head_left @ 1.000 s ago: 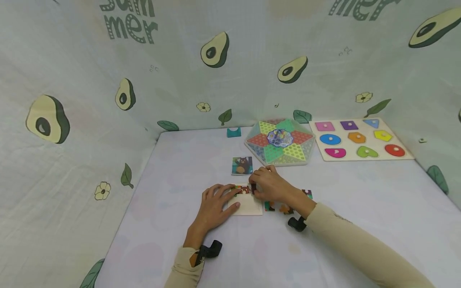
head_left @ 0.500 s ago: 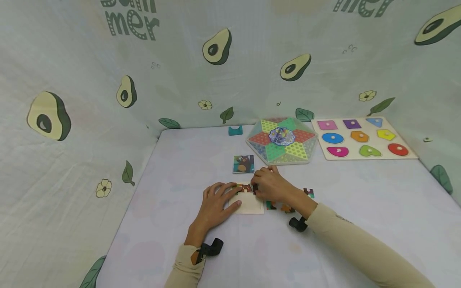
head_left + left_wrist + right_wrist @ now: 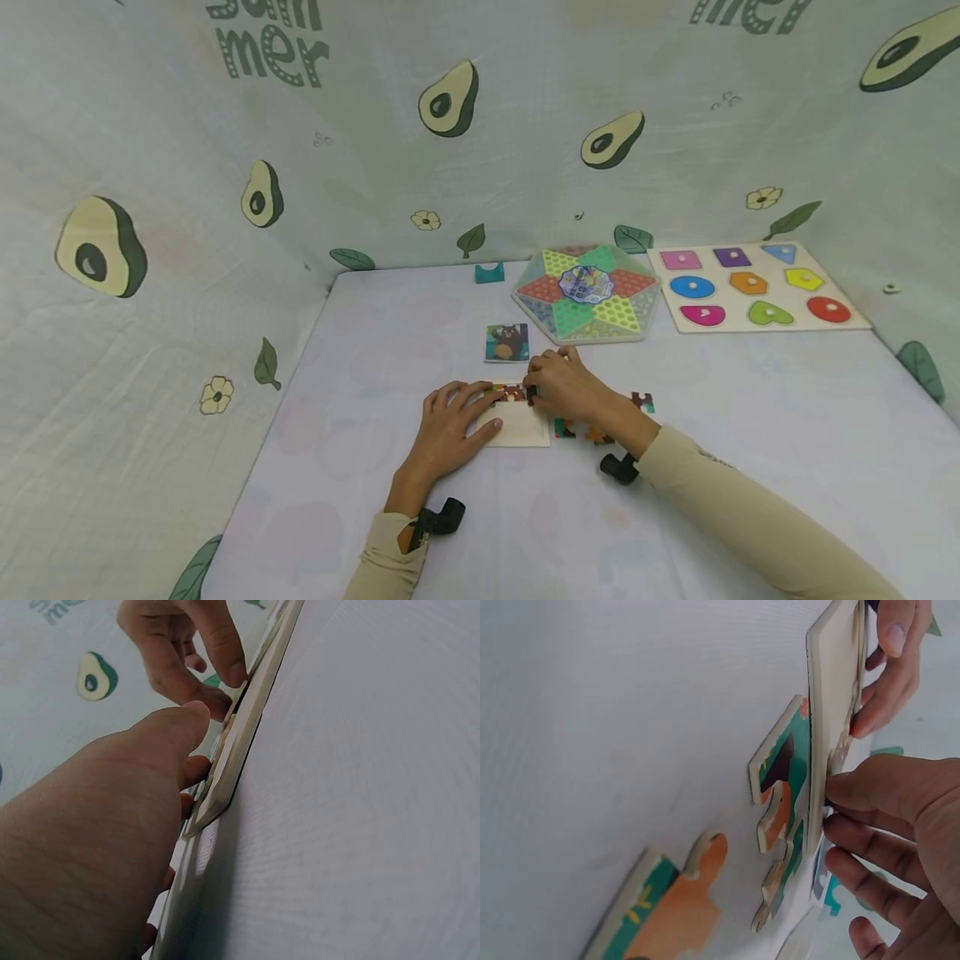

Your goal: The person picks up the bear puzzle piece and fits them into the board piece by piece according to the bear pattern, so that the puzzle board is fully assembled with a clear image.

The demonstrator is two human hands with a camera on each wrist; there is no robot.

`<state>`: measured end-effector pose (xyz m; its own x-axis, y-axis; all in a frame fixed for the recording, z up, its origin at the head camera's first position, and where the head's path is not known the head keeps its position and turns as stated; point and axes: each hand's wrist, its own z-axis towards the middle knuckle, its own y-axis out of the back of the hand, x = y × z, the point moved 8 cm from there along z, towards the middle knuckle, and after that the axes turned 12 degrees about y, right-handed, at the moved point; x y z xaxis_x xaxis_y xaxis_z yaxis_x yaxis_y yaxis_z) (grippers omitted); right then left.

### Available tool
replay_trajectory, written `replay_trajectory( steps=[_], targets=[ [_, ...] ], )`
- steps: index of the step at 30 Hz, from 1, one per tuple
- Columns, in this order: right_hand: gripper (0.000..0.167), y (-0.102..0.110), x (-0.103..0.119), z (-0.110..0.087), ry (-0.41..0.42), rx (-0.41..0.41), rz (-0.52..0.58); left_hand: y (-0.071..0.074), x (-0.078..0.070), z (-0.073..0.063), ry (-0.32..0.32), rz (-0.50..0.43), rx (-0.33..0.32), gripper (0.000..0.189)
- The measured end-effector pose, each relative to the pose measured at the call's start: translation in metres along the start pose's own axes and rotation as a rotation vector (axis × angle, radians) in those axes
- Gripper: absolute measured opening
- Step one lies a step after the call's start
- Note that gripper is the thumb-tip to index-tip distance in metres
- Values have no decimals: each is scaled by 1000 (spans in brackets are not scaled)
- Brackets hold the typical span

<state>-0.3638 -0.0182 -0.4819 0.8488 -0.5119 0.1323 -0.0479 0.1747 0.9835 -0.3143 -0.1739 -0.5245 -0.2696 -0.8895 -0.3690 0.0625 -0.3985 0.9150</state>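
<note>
A pale wooden puzzle tray (image 3: pixel 517 428) lies flat on the table, with picture pieces (image 3: pixel 512 392) along its far edge. My left hand (image 3: pixel 448 432) rests on the tray's left side, its fingers spread over the far-left corner. At the far-right corner, my right hand (image 3: pixel 564 387) pinches a dark puzzle piece (image 3: pixel 532 393) between thumb and forefinger, against the tray. In the right wrist view, loose jigsaw pieces (image 3: pixel 786 754) in teal, brown and orange lie beside the tray (image 3: pixel 832 682); one orange-and-green piece (image 3: pixel 676 911) is nearer the camera. My right forearm partly covers them in the head view.
Beyond the tray lies a square bear picture (image 3: pixel 507 342). Farther back are a small teal piece (image 3: pixel 489 272), a hexagonal star-patterned game board (image 3: pixel 587 321) and a shape-peg board (image 3: pixel 757 287) at the right. A patterned cloth wall (image 3: pixel 525 192) rises behind the table.
Both hands keep nearly the same places on the tray. The right fingers stay on the dark piece at the far-right corner; the head view has shifted slightly.
</note>
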Motion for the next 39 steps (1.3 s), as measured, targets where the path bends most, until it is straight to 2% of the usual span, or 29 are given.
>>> replay_trajectory(
  steps=[6, 13, 18, 23, 31, 34, 39],
  targets=[
    [12, 0, -1, -1, -2, -16, 11, -1, 0, 1, 11, 21, 12, 51],
    [13, 2, -4, -3, -20, -42, 40, 7, -20, 7, -38, 165, -26, 51],
    [12, 8, -3, -11, 9, -107, 68, 0, -24, 8, -1, 174, 17, 59],
    [10, 26, -8, -30, 9, -208, 104, -9, -27, 11, 17, 161, 23, 61],
    [10, 49, -25, -72, -31, -276, 128, -10, -33, 13, 58, 165, -5, 60],
    [11, 52, -31, -86, -57, -282, 127, -13, -33, 14, 73, 162, 0, 61],
    [12, 46, -39, -102, -102, -243, 145, -17, -31, 13, 88, 151, 7, 59]
  ],
)
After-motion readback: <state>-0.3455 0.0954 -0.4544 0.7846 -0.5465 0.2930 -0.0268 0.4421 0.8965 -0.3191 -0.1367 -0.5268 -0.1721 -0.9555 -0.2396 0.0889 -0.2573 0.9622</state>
